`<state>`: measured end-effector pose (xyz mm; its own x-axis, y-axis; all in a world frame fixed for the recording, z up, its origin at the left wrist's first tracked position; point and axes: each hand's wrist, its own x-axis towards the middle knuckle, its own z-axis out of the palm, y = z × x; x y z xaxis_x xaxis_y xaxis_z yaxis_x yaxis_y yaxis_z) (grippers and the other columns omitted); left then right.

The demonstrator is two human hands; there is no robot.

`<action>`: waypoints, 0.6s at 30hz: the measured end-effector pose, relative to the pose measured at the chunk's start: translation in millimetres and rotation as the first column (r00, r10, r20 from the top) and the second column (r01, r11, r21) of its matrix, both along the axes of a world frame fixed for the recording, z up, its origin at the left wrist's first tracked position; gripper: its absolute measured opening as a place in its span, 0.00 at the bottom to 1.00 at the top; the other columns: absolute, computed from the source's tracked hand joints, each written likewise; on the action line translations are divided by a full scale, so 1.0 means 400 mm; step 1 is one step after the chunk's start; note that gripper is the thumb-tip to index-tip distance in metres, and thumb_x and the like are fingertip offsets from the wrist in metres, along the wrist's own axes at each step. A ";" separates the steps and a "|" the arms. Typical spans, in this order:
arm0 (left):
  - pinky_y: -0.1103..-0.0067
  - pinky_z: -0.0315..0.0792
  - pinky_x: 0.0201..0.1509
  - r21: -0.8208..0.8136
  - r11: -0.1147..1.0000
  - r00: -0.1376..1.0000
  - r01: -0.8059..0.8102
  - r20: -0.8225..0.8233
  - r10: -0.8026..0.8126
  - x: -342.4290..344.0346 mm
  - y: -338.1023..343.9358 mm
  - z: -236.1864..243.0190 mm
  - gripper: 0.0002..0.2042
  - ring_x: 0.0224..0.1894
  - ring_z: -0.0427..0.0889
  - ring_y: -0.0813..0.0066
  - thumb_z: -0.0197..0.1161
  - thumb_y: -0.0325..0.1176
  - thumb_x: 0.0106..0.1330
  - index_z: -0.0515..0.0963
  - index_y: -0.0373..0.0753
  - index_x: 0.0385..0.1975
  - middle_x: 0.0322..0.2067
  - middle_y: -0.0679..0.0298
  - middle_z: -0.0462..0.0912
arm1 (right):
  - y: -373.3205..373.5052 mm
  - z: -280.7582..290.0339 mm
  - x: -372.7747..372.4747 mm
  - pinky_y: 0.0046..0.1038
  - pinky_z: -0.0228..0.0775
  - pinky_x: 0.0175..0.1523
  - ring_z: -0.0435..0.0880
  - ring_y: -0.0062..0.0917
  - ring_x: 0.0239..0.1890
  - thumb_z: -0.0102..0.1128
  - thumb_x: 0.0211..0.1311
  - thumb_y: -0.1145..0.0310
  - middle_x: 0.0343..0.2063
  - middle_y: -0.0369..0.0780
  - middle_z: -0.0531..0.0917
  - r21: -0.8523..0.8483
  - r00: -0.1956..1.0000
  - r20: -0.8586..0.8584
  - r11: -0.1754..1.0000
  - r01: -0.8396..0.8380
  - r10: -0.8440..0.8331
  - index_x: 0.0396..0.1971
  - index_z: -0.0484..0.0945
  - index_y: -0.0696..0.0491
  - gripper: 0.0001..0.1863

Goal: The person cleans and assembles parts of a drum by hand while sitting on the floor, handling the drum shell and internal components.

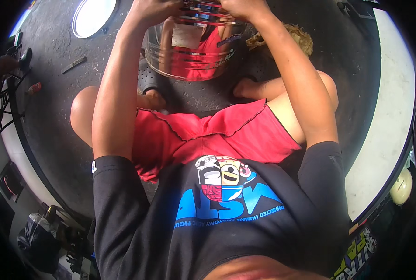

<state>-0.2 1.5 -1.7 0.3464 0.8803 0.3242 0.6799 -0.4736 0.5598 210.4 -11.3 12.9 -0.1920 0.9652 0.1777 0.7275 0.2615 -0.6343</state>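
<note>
Between my bent legs stands a shiny, mirror-like metal cylinder (194,58) with several ribs around its upper part. It reflects my red shorts, and a pale label-like patch shows on its side. My left hand (159,8) grips the cylinder's upper left side with its fingers curled. On the upper right, my right hand (244,8) is closed against it. The top edge of the head view cuts off part of both hands and the cylinder's far end, so the exact fingertip contact is hidden.
A crumpled yellow-brown bundle (297,41) lies right of the cylinder. Far left are a round white disc-like thing (94,17), a flat narrow bar (74,65) and a small red item (34,87). My dark clog (147,76) is beside the cylinder. A long white surface (378,116) curves along the right.
</note>
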 end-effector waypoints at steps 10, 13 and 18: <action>0.79 0.72 0.28 -0.441 0.896 0.971 0.057 0.233 0.053 -0.003 0.031 0.055 0.07 0.23 0.77 0.80 0.60 0.27 0.53 0.78 0.30 0.28 0.19 0.62 0.79 | 0.004 -0.051 0.021 0.39 0.61 0.52 0.75 0.36 0.45 0.61 0.34 0.64 0.33 0.44 0.78 0.212 0.992 0.071 0.970 -0.116 0.103 0.32 0.75 0.55 0.19; 0.79 0.69 0.24 -0.435 0.899 0.988 0.057 0.153 0.012 0.020 0.003 0.086 0.07 0.19 0.73 0.82 0.61 0.30 0.55 0.78 0.31 0.23 0.13 0.65 0.74 | -0.033 -0.084 -0.018 0.42 0.54 0.59 0.65 0.45 0.54 0.60 0.36 0.65 0.46 0.54 0.70 0.513 0.981 0.104 0.854 0.088 -0.164 0.51 0.65 0.59 0.35; 0.77 0.62 0.20 -0.479 0.878 0.992 -0.001 0.113 0.063 0.033 -0.015 0.073 0.13 0.16 0.65 0.81 0.61 0.37 0.58 0.76 0.33 0.20 0.11 0.68 0.69 | -0.035 -0.138 -0.029 0.41 0.46 0.64 0.57 0.48 0.60 0.61 0.41 0.62 0.55 0.60 0.59 0.129 0.934 -0.274 0.954 0.270 -0.228 0.59 0.45 0.67 0.48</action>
<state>12.8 -4.5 27.7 0.3005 0.9485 -0.1006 0.6026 -0.1071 0.7908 198.9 -25.5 -42.2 0.1229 0.9298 0.3470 0.6031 0.2077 -0.7702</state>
